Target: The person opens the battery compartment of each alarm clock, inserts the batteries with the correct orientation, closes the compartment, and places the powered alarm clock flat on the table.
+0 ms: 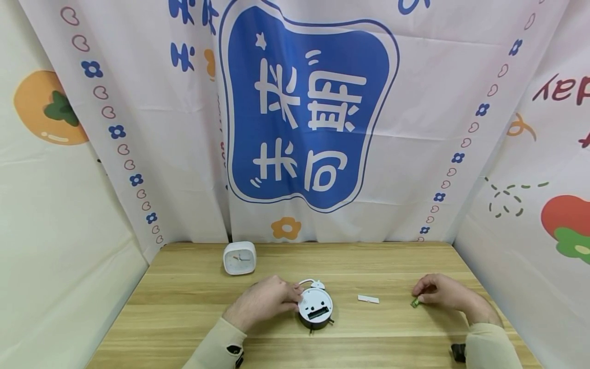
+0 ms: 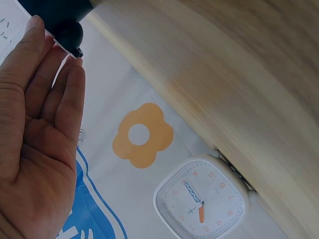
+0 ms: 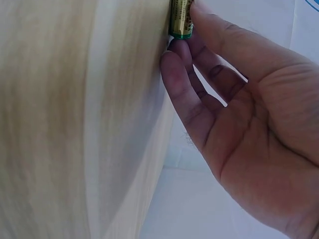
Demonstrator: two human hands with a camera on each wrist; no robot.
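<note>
On the table, my left hand (image 1: 271, 299) grips the left edge of a twin-bell alarm clock (image 1: 315, 300), thumb and fingers on its rim. The clock's white back faces up, with an uncovered black battery compartment (image 1: 318, 313). In the left wrist view, only part of the clock's dark body (image 2: 59, 17) shows at the fingertips of the left hand (image 2: 42, 134). Farther right, my right hand (image 1: 442, 293) pinches a green and gold battery (image 1: 415, 303) at the tabletop. The right wrist view shows the lower end of this battery (image 3: 181, 20) by the thumb and fingers.
A small white strip-shaped piece (image 1: 368, 299) lies between the clock and the right hand. A white square clock (image 1: 239, 258) stands at the back left of the wooden table (image 1: 193, 307). Printed cloth (image 1: 184, 154) hangs behind the table and at both sides.
</note>
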